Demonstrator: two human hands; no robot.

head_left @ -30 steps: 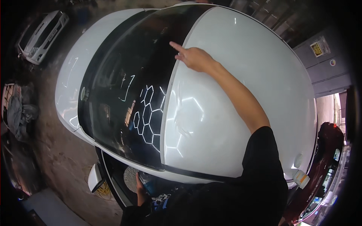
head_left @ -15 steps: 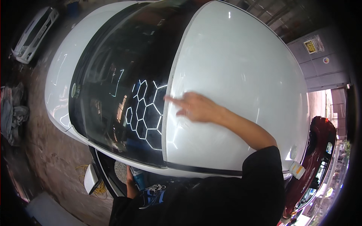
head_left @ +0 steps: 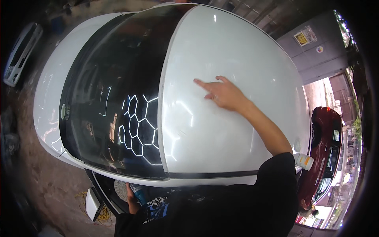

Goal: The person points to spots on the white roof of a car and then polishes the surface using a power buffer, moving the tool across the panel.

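My right hand [head_left: 227, 94] is over the white car roof [head_left: 241, 59], its index finger stretched out and thumb raised, the other fingers partly curled. It holds nothing; whether the fingertip touches the paint I cannot tell. Low on the near side, my left hand [head_left: 131, 199] is wrapped round the teal-and-grey body of a polisher [head_left: 137, 192], partly hidden by my black shirt. The polisher's fluffy pale pad [head_left: 120, 190] shows beside it, by the open side of the car. Hexagon-shaped lights reflect in the dark windshield [head_left: 98, 75].
A white tub with an orange band [head_left: 304, 162] stands at the roof's right end. The side mirror [head_left: 92, 204] sticks out at lower left, with a coiled yellow cord [head_left: 104, 213] on the floor. A dark red car [head_left: 321, 158] is at right, another white car [head_left: 23, 53] at far left.
My right hand has moved from the roof's front edge, by the windshield, farther right and away over the roof. The whole view has shifted slightly. My left hand still holds the polisher.
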